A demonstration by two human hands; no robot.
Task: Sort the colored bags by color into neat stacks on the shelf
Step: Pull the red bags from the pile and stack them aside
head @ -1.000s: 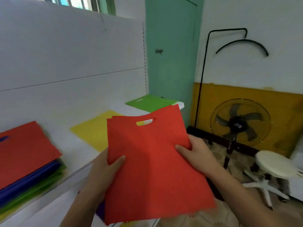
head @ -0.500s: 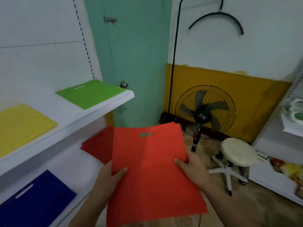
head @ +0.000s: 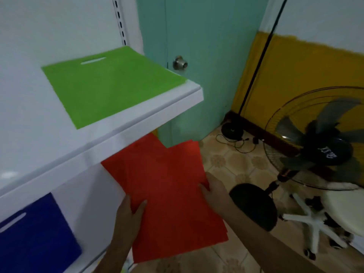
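I hold a red bag [head: 173, 209] flat in front of me with both hands. My left hand [head: 129, 213] grips its left edge, thumb on top. My right hand [head: 213, 191] grips its right edge. The bag's far end reaches over the lower shelf [head: 94, 196], where another red bag [head: 126, 160] lies partly under it. A green bag [head: 106, 85] lies on the upper shelf [head: 137, 121]. A blue bag [head: 33, 239] lies on the lower shelf at the left.
A teal door [head: 201, 56] with a metal knob [head: 180, 63] stands behind the shelf end. A standing fan [head: 323, 146] with a black base [head: 256, 205] and a white stool [head: 342, 209] occupy the tiled floor at right. Cables [head: 234, 138] lie by the door.
My view has dropped and closed in on the shelves. Both hands have carried the red bag down and forward toward the lower shelf, over the red bag lying there.
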